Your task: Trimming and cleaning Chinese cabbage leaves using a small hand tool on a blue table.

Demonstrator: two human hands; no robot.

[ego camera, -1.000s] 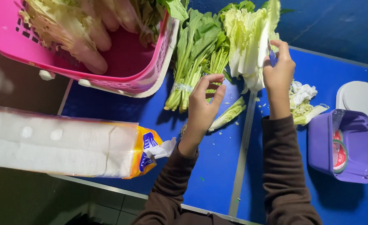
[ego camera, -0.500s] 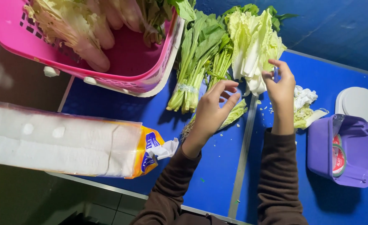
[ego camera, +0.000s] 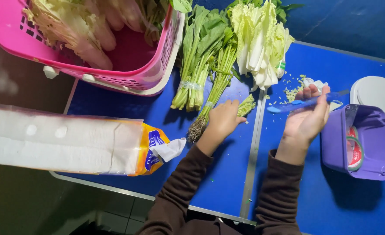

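Bare blue table (ego camera: 227, 174) near the body — pink basket (ego camera: 127, 78), greens (ego camera: 201, 56) crowd beyond.

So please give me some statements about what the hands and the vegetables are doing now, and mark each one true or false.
1. The right hand holds a blue knife. True.
2. The left hand rests inside the pink basket. False: it lies on the blue table, touching a small green leaf piece.
3. The purple box stands right of the right hand. True.
4. The tied greens lie in the purple box. False: they lie on the table beside the basket.
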